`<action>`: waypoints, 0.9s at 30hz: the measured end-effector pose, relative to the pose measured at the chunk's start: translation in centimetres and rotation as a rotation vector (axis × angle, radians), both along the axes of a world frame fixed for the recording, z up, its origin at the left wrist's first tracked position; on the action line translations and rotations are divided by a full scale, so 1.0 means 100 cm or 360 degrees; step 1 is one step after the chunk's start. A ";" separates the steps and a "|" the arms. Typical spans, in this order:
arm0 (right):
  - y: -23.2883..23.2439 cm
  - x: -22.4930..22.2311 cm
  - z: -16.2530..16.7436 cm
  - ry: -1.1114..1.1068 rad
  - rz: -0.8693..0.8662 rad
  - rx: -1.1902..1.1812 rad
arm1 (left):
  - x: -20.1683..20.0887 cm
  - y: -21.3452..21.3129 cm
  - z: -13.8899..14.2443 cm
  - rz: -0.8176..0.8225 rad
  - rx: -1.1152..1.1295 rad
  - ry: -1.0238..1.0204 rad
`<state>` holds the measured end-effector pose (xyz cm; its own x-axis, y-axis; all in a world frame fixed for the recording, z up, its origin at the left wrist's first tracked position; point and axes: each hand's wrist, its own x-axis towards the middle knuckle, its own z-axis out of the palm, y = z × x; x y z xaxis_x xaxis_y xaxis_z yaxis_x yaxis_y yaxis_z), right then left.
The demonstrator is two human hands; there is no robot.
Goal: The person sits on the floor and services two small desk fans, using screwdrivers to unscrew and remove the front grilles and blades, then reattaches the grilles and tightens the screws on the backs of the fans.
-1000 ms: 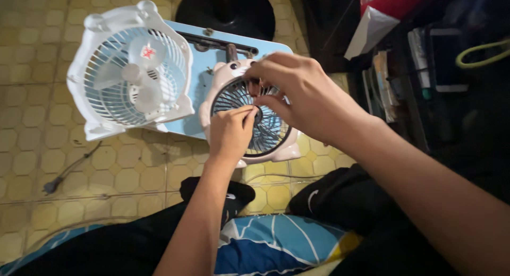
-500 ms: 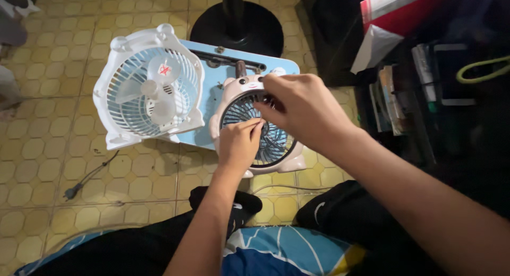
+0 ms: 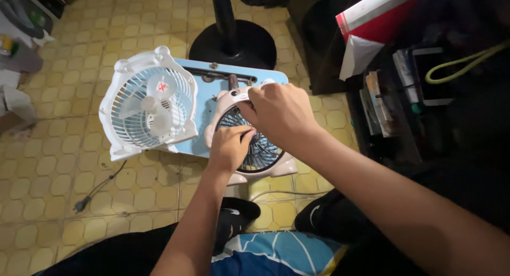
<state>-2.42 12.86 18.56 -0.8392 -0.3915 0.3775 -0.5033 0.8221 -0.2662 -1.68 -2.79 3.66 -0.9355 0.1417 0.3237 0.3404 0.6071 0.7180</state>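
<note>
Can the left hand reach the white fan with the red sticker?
Probably yes. The left hand rests on the dark-grille fan, and the white fan lies right beside it, nothing between.

Beside the white fan (image 3: 150,106) with pale blue blades lies a light blue board (image 3: 210,107); the floor (image 3: 64,164) beneath has yellow honeycomb tiles; behind stands a black base (image 3: 234,45).
</note>
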 end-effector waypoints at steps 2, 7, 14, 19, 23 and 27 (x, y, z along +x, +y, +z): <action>0.005 0.003 0.004 -0.0085 0.0068 -0.0089 | -0.001 0.004 -0.001 0.0010 -0.0073 0.0054; 0.019 0.008 0.013 -0.0081 0.0556 -0.0268 | 0.002 0.009 0.000 0.0094 -0.0177 -0.0010; 0.028 0.004 0.012 -0.0092 0.0466 -0.0246 | 0.008 0.016 0.001 0.0201 -0.0127 -0.0051; 0.027 0.002 0.005 -0.0019 0.0290 -0.0096 | 0.007 0.014 0.000 0.0156 -0.0195 -0.0103; 0.026 -0.002 0.002 0.0077 0.0238 -0.0055 | 0.012 0.011 -0.002 0.0153 -0.0206 -0.0146; 0.021 0.001 -0.002 0.0117 0.0141 -0.0029 | 0.018 0.013 -0.007 0.0212 -0.0183 -0.0088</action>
